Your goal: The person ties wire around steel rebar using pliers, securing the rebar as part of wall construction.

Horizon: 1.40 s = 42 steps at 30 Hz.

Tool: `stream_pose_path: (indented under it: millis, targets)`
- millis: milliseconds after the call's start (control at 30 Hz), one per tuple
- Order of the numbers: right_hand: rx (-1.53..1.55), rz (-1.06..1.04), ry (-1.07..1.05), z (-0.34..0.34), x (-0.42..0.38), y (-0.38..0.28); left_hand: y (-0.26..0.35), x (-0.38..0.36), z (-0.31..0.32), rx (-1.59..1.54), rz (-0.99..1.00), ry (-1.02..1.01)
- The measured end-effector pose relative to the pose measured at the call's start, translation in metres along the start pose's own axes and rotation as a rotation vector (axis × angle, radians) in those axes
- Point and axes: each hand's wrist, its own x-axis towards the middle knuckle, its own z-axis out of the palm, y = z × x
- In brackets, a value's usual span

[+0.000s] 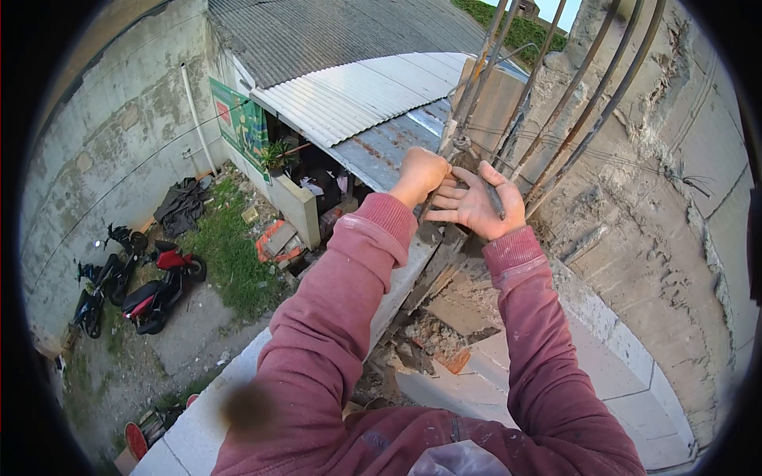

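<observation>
My left hand (423,176) is closed in a fist beside the vertical rebar (479,67). What its fingers hold is hidden. My right hand (486,208) is turned palm up with its fingers stretched toward the left hand. Across its palm, under the thumb, lies a dark metal tool that looks like a pair of pincers (494,198); a handle end shows near the wrist. Both hands are close together at the foot of the bars, in front of a wooden board (502,99). Thin tie wires cross between the bars.
Several bent bars (607,75) rise at the right against a rough mortared wall (635,206). A pale block ledge (238,381) runs below my left arm, with a drop to a yard holding motorbikes (163,285). Rubble (444,337) lies between my arms. Corrugated roofing (357,87) spreads beyond.
</observation>
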Motion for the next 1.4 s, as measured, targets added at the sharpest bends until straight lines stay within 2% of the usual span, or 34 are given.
stream_pose_path:
  millis: [67,300,400,433,567,667,700,800,833,967,1100,1233,1400]
  targets:
    - [-0.036,0.011,0.052,0.003,0.0,-0.004,0.0,-0.002,0.001,-0.102,-0.058,0.007]
    - [-0.139,0.032,-0.035,0.011,-0.007,-0.017,-0.016,-0.001,0.006,-0.363,-0.073,-0.044]
    - [-0.208,0.137,0.054,0.021,-0.006,-0.033,-0.023,-0.002,0.019,-0.493,-0.107,0.023]
    - [-0.231,0.134,0.199,0.035,-0.007,-0.033,-0.022,-0.003,0.023,-0.502,-0.105,0.029]
    - [-0.531,0.138,0.475,0.038,0.003,-0.023,-0.014,-0.012,0.033,-0.523,-0.205,0.049]
    - [-0.745,-0.083,0.385,-0.012,0.011,-0.013,-0.036,0.007,0.047,-0.751,-0.186,-0.012]
    - [-0.56,-0.07,0.364,-0.013,0.004,-0.01,-0.035,0.005,0.036,-0.425,-0.26,-0.067]
    - [-0.583,-0.098,0.5,-0.005,-0.001,-0.009,-0.036,0.002,0.032,-0.447,-0.161,-0.121]
    - [-0.498,0.041,0.399,-0.001,-0.002,-0.015,-0.032,-0.002,0.031,-0.457,-0.164,-0.13]
    - [-0.54,0.011,0.399,0.026,-0.017,-0.025,-0.032,-0.001,0.031,-0.466,-0.161,-0.209]
    - [-0.574,0.097,0.426,0.039,-0.019,-0.032,-0.039,0.004,0.039,-0.468,-0.148,-0.263]
    - [-0.625,0.171,0.392,0.039,-0.016,-0.039,-0.04,0.0,0.043,-0.489,-0.111,-0.224]
    - [-0.586,0.253,0.329,0.035,-0.01,-0.047,-0.045,0.004,0.043,-0.348,0.03,-0.046]
